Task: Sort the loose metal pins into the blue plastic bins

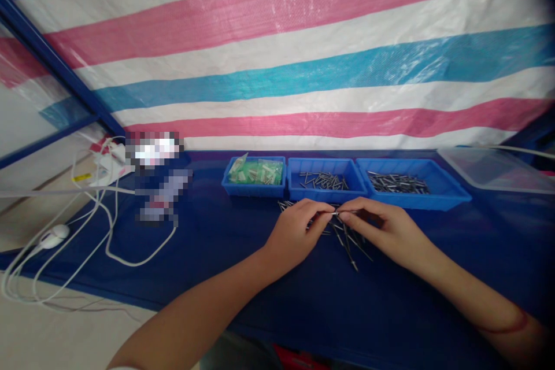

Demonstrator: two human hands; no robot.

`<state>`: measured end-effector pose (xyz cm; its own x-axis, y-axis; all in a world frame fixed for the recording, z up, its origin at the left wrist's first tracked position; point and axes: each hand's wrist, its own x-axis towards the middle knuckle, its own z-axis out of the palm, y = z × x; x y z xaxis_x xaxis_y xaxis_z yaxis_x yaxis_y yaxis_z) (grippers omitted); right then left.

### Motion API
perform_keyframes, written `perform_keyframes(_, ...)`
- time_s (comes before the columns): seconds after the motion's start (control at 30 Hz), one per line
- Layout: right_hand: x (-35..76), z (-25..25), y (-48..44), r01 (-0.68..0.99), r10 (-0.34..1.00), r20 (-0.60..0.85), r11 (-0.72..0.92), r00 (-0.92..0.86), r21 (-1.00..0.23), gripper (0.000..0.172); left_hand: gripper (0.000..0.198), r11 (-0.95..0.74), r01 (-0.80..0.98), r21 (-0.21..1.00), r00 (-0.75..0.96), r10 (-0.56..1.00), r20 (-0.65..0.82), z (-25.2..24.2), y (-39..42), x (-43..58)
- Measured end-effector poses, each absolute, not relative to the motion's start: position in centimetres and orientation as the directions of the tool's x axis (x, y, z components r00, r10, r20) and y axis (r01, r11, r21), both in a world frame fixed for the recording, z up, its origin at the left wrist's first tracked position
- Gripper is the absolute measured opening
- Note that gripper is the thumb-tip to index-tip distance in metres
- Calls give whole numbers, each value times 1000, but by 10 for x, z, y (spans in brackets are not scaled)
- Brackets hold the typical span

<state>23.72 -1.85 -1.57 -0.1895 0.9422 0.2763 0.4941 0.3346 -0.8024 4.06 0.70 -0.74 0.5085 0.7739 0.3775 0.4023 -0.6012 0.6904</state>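
Observation:
My left hand [299,230] and my right hand [385,228] meet above a loose pile of thin metal rods [347,243] on the blue table. Both pinch a small, slim metal piece [335,213] between thumb and forefinger, its exact shape too small to tell. Behind my hands stand the middle blue bin [325,193], with short metal pins [325,180], and the right blue bin [446,199], with a denser heap of pins [399,182]. The left blue bin [254,189] holds green and clear plastic bags [260,172] with small parts.
A clear plastic lid or tray [489,170] lies at the back right. White cables [115,231], a power strip [110,165] and blurred-out items [167,196] occupy the left side. A striped plastic sheet [281,81] hangs behind the table [195,266].

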Motion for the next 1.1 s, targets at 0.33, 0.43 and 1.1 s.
perform_keyframes(0.33, 229, -15, -23, 381, 958, 269, 287, -100, -879, 19, 22, -655, 442, 613, 614, 719, 326, -4, 4, 43)
perform_keyframes(0.43, 228, -15, -24, 409, 954, 283, 299, -102, -862, 19, 21, -636, 454, 624, 618, 729, 294, -3, 4, 44)
perform_keyframes(1.1, 265, 2, -13, 707, 849, 525, 407, -59, -579, 17, 30, -655, 579, 486, 569, 751, 335, -2, 1, 39)
